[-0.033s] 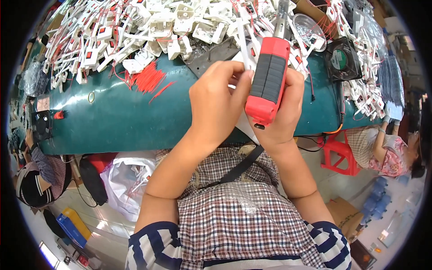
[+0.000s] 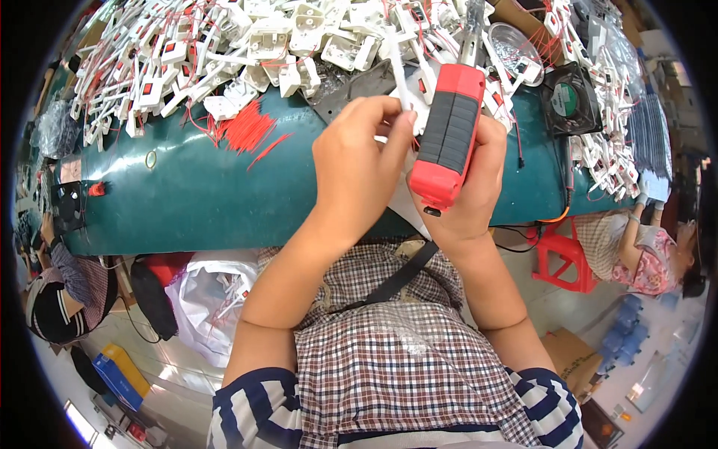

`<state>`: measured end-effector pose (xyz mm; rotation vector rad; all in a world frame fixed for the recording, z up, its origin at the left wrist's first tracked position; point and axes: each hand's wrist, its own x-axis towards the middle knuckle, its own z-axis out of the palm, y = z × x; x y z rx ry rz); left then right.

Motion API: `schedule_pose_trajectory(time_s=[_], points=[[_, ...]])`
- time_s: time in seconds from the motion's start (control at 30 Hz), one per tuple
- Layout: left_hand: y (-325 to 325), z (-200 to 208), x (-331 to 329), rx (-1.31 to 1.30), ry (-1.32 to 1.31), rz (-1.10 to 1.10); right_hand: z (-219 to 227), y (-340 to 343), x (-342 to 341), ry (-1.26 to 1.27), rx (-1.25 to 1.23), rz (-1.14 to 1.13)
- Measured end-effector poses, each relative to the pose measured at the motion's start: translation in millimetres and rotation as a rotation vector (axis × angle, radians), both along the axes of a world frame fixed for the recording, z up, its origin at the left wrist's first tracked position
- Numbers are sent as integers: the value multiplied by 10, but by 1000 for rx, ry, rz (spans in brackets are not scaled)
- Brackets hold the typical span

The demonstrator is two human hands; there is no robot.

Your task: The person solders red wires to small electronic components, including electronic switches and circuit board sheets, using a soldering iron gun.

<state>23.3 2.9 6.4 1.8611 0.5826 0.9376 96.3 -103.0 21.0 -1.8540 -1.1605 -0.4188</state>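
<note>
My right hand [image 2: 479, 187] is wrapped round a red and black cordless screwdriver [image 2: 451, 127], its shaft pointing away from me toward the pile. To its left, my left hand [image 2: 359, 161] is closed, thumb and fingers pinching a white plastic piece with a long thin arm [image 2: 399, 71]. The screwdriver body hides part of that piece and the fingers of my right hand. Both hands are over the near side of the bench, close together.
A large heap of white plastic housings [image 2: 307, 41] with red wires covers the far side of the green bench [image 2: 247, 209]. Loose red wires [image 2: 250, 131], a clear dish of screws [image 2: 514, 54] and a black fan [image 2: 570, 99] lie around. A co-worker [image 2: 647, 258] sits at right.
My left hand has shifted slightly left and away from the screwdriver, and the white piece's arm has tilted left. The screwdriver has moved slightly right.
</note>
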Motion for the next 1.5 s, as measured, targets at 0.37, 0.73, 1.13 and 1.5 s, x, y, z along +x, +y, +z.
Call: schedule_pose_trajectory(time_s=[0.37,0.73,1.13,1.5], points=[[152,-76,-6,-111,305,20,-312,-255,152,391,-29,129],[75,-127,-146,-74,91,-291,-234,-284,270,386,-125,167],[-35,-193,-115,-44,26,-123,422,-603,111,672,-105,-61],[-99,-328,-62,40,-10,30,587,-1196,-101,983,-94,-95]])
